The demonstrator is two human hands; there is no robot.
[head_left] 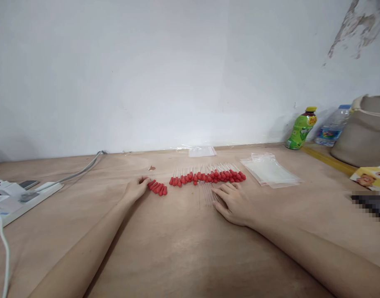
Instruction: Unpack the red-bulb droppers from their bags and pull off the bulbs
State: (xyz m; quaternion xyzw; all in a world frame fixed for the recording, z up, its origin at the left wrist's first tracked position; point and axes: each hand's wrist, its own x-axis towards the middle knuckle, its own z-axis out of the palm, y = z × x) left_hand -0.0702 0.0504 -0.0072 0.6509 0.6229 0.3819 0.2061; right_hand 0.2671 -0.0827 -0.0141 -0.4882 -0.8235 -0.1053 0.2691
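Observation:
My left hand [136, 188] is at the left end of a short row of loose red rubber bulbs [158, 189], its fingertips closed together on the end bulb. To the right, my right hand [233, 203] rests low over a small bunch of thin clear glass tubes [205, 194], thumb and forefinger closing on the tubes at the bunch's right edge. Just beyond the tubes runs a long row of glass droppers [208, 176], red bulbs towards me and clear stems pointing to the wall. Exactly how many tubes the right fingers touch is too fine to see.
Clear plastic bags [269, 170] lie right of the droppers, and another bag [202, 152] near the wall. A green bottle [301, 128], a water bottle [332, 126] and a grey-beige container [364, 132] stand back right. At left is a white power strip [47, 191] with cables.

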